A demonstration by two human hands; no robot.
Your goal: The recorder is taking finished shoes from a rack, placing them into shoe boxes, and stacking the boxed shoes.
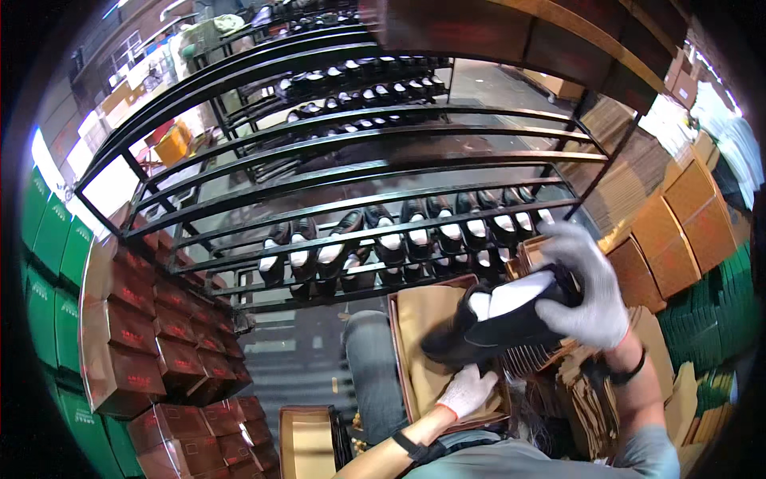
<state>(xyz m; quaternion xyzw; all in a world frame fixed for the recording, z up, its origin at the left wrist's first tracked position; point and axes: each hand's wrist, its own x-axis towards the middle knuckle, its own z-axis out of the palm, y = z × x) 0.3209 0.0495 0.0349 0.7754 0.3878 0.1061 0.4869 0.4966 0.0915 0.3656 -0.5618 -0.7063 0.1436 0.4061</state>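
My right hand point(594, 299), in a white knit glove, grips a black leather shoe point(503, 319) at its heel end, thumb and fingers on either side of the opening. White filling shows inside the shoe, and its toe points left and down. My left hand point(469, 391), also gloved, is just below the toe with its fingers curled. Whether it touches the sole or pinches something is hidden. Under both lies an open shoebox point(396, 335) lined with tan paper point(435, 311).
A black metal rack point(319, 231) with rows of black shoes point(415, 223) stands ahead. Reddish-brown shoeboxes point(128, 335) and green boxes point(52, 263) are stacked at left. An open box point(307, 439) sits near my left forearm. Cartons point(670, 231) and green stacks point(714, 319) line the right.
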